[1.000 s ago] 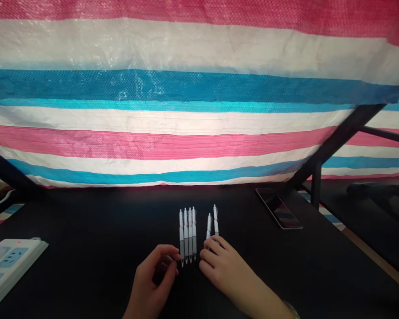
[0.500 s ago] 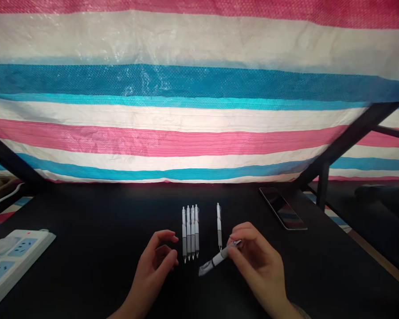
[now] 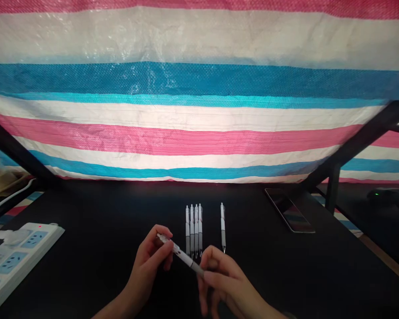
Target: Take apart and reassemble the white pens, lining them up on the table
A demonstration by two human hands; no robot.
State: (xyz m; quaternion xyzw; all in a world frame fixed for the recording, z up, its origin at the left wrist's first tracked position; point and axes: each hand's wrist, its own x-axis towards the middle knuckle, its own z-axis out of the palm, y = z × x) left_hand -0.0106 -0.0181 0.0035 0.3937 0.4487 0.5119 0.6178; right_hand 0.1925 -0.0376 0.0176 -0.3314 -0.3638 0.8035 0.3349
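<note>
A white pen (image 3: 182, 256) with a grey grip slants between my two hands, above the black table (image 3: 96, 221). My left hand (image 3: 154, 250) pinches its clicker end between thumb and fingers. At the grey tip end, the thumb and forefinger of my right hand (image 3: 224, 279) close on it, the other fingers hanging lower. Just beyond, several matching pens (image 3: 193, 228) lie side by side in a row, tips toward me, their lower ends partly hidden by my hands. One more pen (image 3: 222, 226) lies apart to their right.
At the left sits a white power strip (image 3: 23, 257) with a plug and cable. A dark phone (image 3: 290, 210) lies at the back right. Black frame bars (image 3: 346, 150) slope at both sides, and a striped plastic sheet (image 3: 186, 141) hangs behind the table.
The pen, held by my right hand alone before, now has my left hand on its clicker end too. My right hand has moved left and toward me. The view has shifted slightly.
</note>
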